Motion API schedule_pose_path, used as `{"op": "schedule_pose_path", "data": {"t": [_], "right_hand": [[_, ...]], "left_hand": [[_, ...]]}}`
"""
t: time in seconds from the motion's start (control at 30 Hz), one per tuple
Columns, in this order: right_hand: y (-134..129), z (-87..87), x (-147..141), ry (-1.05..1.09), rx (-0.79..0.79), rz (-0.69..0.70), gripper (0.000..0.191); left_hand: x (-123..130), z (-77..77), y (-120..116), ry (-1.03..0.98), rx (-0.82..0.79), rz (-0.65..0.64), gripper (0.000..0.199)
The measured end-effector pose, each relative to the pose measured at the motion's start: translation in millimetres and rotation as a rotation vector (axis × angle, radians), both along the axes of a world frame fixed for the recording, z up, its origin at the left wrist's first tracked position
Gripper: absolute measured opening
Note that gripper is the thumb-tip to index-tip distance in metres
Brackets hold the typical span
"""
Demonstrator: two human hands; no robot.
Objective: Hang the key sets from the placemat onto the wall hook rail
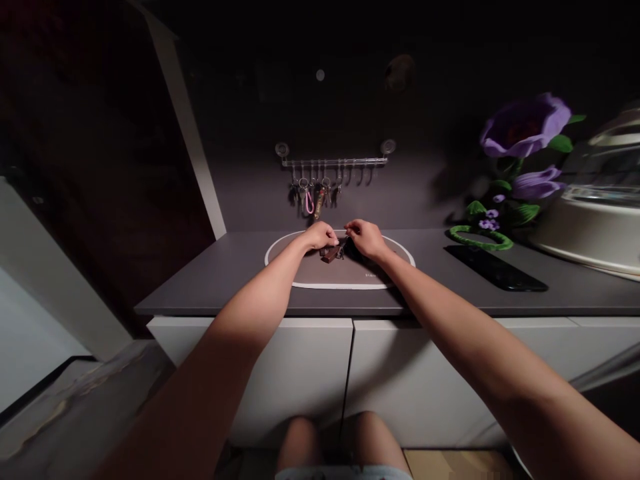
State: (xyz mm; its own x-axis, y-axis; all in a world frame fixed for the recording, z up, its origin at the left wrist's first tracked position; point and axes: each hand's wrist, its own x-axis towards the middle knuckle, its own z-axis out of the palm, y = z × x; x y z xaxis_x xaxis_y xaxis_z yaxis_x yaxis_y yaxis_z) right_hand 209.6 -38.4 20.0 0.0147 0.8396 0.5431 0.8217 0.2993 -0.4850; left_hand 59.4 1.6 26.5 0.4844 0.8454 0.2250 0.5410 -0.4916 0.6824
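Over an oval mat (320, 275) with a white rim, my two hands are close together. My left hand (320, 235) is closed in a pinch on a bunch of keys (331, 255) with a dark brown fob, which hangs low against the mat. Just to its right, my right hand (365, 238) is closed too, fingertips pressed together beside the keys; what they pinch is too small and dark to make out. Behind the hands, a clear hook rail (336, 162) on the wall carries several key rings, a pink loop (309, 202) and a patterned tag (319, 201).
The grey counter (200, 280) ends at a front edge above white cabinet doors (305, 373). On the right lie a black phone (495, 268) and a green ring (480, 238) below purple flowers (525, 127). A large cream dome-lidded thing (595, 220) stands at the far right.
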Motion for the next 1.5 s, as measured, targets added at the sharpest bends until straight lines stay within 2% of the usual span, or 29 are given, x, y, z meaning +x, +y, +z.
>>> {"op": "schedule_pose_path", "data": {"t": [0.53,0.93,1.3,1.5], "right_hand": [[5.0,0.3,1.3,-0.081,0.043,0.022,0.022],[4.1,0.3,-0.4,-0.111,0.02,0.014,0.025],[4.2,0.5,-1.2,-0.091,0.017,0.031,0.022],[2.5,1.4,-2.6,-0.062,0.035,0.044,0.02]], "left_hand": [[-6.0,4.5,3.8,-0.125,-0.077,0.074,0.007],[-9.6,14.1,5.5,-0.371,-0.292,0.074,0.017],[-13.0,23.6,-1.4,-0.582,-0.463,0.079,0.015],[-15.9,25.9,-2.2,-0.676,-0.522,0.024,0.013]]}}
